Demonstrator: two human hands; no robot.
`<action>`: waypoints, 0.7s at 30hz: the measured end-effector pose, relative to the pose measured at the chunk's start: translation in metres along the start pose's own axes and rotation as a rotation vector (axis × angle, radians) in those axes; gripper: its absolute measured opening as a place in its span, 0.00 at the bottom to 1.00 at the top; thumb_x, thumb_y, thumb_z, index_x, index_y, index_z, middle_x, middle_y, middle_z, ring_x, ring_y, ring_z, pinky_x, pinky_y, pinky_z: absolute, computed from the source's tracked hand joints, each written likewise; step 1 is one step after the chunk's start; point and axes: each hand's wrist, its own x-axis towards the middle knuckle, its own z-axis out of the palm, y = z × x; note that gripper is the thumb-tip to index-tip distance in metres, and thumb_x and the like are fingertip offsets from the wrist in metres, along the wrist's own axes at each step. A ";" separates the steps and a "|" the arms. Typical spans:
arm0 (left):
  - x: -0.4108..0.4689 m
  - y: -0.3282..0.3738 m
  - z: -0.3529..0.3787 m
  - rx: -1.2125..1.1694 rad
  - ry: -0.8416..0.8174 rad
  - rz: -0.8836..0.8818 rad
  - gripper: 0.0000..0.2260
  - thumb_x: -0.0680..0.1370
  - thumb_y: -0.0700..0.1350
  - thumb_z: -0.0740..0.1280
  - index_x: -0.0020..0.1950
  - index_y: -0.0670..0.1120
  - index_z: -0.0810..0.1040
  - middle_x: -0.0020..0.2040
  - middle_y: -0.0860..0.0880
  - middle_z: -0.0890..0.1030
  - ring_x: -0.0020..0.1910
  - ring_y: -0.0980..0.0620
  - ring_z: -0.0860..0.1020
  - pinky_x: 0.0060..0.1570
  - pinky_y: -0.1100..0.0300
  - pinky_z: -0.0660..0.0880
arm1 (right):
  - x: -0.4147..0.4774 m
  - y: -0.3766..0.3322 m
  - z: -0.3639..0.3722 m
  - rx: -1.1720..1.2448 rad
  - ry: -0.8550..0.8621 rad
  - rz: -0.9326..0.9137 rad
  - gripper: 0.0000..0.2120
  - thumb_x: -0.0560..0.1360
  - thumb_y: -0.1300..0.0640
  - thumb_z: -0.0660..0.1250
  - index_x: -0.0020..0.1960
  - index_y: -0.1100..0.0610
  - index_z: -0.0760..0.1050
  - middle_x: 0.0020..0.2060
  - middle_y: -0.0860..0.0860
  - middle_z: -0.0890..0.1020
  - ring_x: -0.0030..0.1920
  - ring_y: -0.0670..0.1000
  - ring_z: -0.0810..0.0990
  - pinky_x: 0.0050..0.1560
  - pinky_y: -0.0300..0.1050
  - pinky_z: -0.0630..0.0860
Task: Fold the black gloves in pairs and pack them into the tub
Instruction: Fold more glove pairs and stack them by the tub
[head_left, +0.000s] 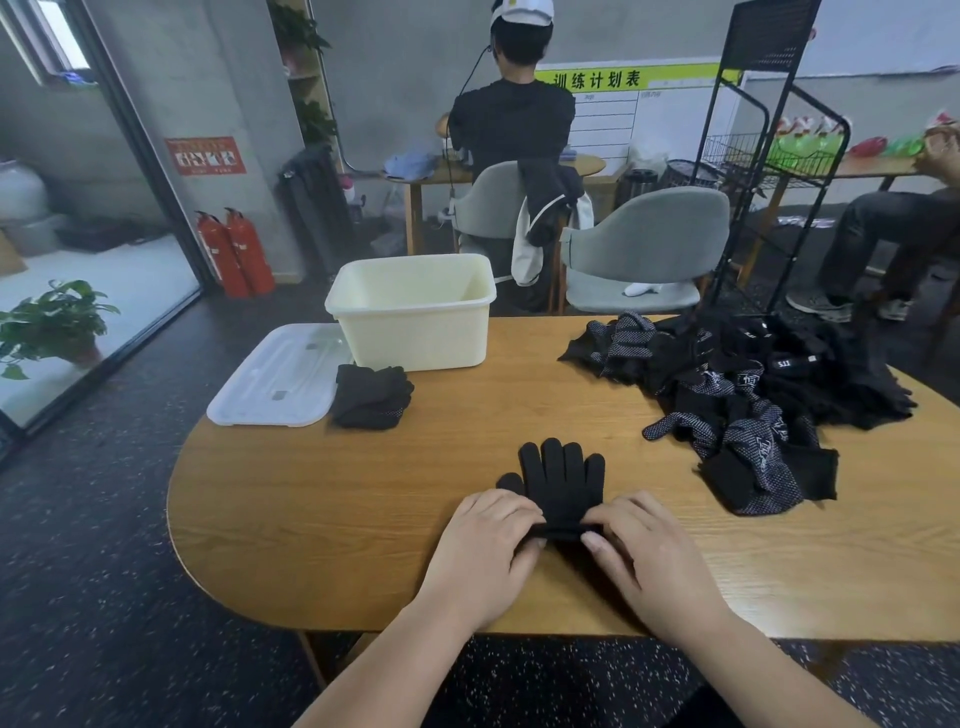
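Observation:
A black glove pair (563, 480) lies flat on the wooden table (363, 499), fingers pointing away from me. My left hand (485, 551) and my right hand (644, 556) both pinch its cuff end, which is rolled up into a thin fold between them. A folded black pair (371, 397) sits in front of the cream tub (415, 332). A heap of loose black gloves (753, 400) with dotted palms covers the right side of the table. The tub's inside looks bare from here.
The tub's translucent lid (275, 384) lies flat on the table to the left of the tub. Two grey chairs (644, 249) stand behind the table, and a black wire rack (763, 156) at the back right. A person sits with their back to me.

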 end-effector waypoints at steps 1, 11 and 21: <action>0.000 0.000 0.000 0.002 0.017 0.004 0.12 0.85 0.54 0.60 0.64 0.55 0.80 0.62 0.61 0.79 0.66 0.60 0.72 0.70 0.55 0.69 | 0.000 -0.002 -0.002 -0.002 -0.043 -0.009 0.20 0.84 0.34 0.58 0.63 0.46 0.78 0.56 0.36 0.77 0.60 0.40 0.72 0.59 0.42 0.75; -0.002 0.001 -0.012 -0.179 0.073 -0.281 0.21 0.85 0.59 0.64 0.78 0.62 0.67 0.59 0.64 0.75 0.60 0.62 0.71 0.62 0.70 0.65 | 0.031 0.006 0.003 0.325 -0.145 0.342 0.08 0.80 0.44 0.71 0.58 0.43 0.79 0.47 0.38 0.84 0.50 0.37 0.81 0.51 0.34 0.76; 0.005 -0.004 -0.011 -0.230 0.086 -0.272 0.14 0.86 0.52 0.63 0.72 0.60 0.74 0.61 0.67 0.72 0.60 0.63 0.75 0.60 0.63 0.75 | 0.040 0.004 0.023 0.253 -0.017 0.510 0.10 0.78 0.44 0.73 0.58 0.40 0.77 0.44 0.39 0.82 0.37 0.42 0.80 0.40 0.42 0.78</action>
